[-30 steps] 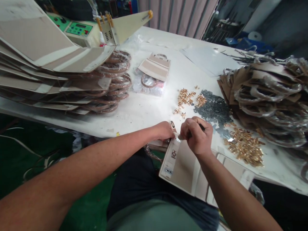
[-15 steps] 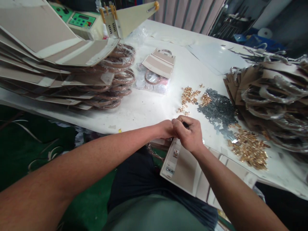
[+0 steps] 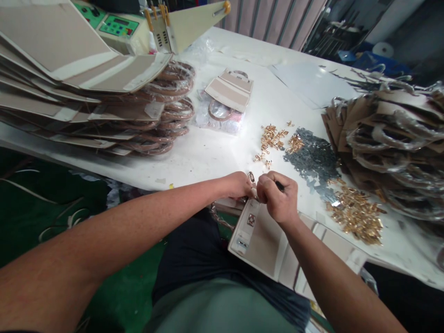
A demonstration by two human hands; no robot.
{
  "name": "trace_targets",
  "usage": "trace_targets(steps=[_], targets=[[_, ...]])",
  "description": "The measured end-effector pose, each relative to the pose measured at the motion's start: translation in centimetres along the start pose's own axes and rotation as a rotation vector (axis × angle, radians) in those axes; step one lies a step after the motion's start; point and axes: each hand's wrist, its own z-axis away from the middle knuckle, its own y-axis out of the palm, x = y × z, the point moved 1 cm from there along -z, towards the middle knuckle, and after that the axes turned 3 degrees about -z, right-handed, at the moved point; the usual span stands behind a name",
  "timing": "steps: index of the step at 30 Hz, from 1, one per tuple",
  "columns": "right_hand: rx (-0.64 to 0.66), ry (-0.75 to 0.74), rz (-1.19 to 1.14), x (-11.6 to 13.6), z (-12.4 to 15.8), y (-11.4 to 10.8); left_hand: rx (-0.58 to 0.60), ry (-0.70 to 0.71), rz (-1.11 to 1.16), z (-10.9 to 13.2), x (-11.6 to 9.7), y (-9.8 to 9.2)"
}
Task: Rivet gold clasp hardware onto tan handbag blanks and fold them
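A beige bag panel point(image 3: 267, 231) lies tilted across the table's near edge and over my lap, its inner side up. Small metal fittings point(image 3: 251, 219) sit along its left end. My left hand point(image 3: 239, 185) is closed at the panel's upper left corner, fingertips mostly hidden. Just beyond the fingertips a small gold fitting point(image 3: 251, 177) shows, on a narrow strip. My right hand point(image 3: 279, 196) is wrapped round a tool whose black handle end point(image 3: 279, 186) pokes out of the fist; its working end is hidden. Both hands are close together at that corner.
Gold hardware point(image 3: 357, 215) and thin dark metal plates point(image 3: 308, 155) lie in piles to the right. Stacked bag panels point(image 3: 104, 88) with wrapped handles stand left, and more wrapped pieces point(image 3: 391, 134) at right. A single bag piece point(image 3: 231, 92) and a machine point(image 3: 121, 30) are farther back.
My right hand has shifted slightly right and away from the left hand, uncovering the gold fitting between them. The panel has moved a little to the left.
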Motion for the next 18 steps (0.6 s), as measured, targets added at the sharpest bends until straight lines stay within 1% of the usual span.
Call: trace_targets(steps=[2, 4, 7, 9, 10, 13, 15, 18], targets=[[-0.049, -0.006, -0.168, -0.4, 0.4, -0.5, 0.042, 0.025, -0.019, 0.4, 0.2, 0.0], [-0.081, -0.04, -0.304, -0.3, 0.5, -0.8, 0.059, 0.041, -0.03, 0.6, 0.4, 0.0], [-0.104, -0.15, -0.42, 0.4, 0.3, -0.8, 0.067, 0.051, -0.034, 0.4, 0.7, 0.0], [-0.099, -0.212, -0.438, 0.8, 0.2, -0.6, 0.065, 0.073, -0.034, 0.2, 0.8, 0.0], [-0.086, -0.219, -0.421, 0.8, 0.2, -0.4, 0.063, 0.085, -0.038, 0.1, 0.9, 0.0], [-0.05, -0.147, -0.327, 0.5, 0.2, 0.0, 0.053, 0.092, -0.061, 0.2, 0.7, -0.1], [-0.055, -0.113, -0.309, 0.6, 0.1, 0.0, 0.049, 0.085, -0.076, 0.4, 0.6, -0.1], [-0.088, -0.187, -0.379, 1.2, -0.2, -0.2, 0.031, 0.092, -0.089, 0.5, 0.4, -0.2]])
